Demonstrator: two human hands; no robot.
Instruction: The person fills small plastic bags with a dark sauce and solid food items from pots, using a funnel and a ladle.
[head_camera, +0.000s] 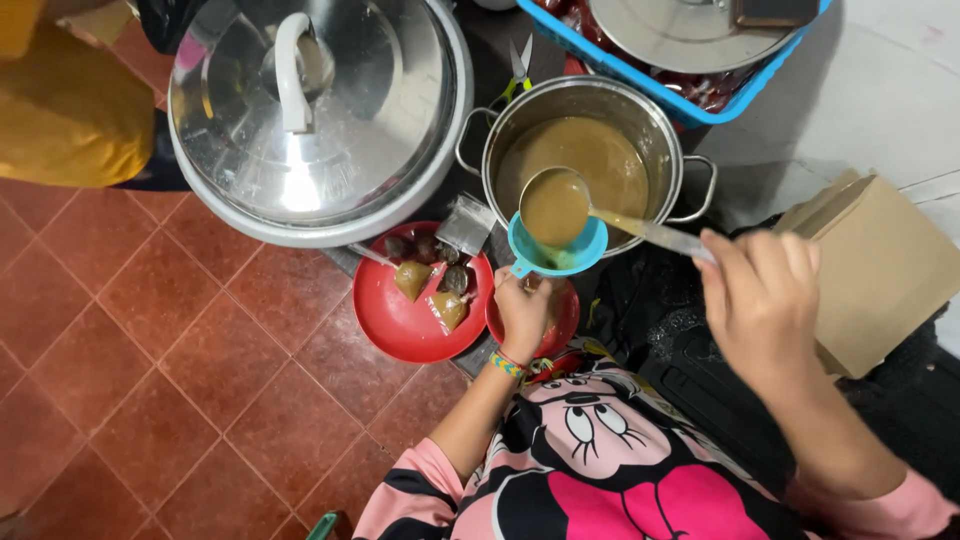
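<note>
The right hand (762, 300), its grip clamped on the ladle (556, 205), tipped brown liquid into the blue funnel (556, 256) which the left hand (522, 312) gripped steady just below.

Blue funnel (556, 250), brown liquid (590, 155), red plate (400, 315)

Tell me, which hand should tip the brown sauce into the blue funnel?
The right hand, probably. It already holds the ladle of brown sauce right above the blue funnel. The left hand is busy under the funnel, seemingly steadying it.
</note>
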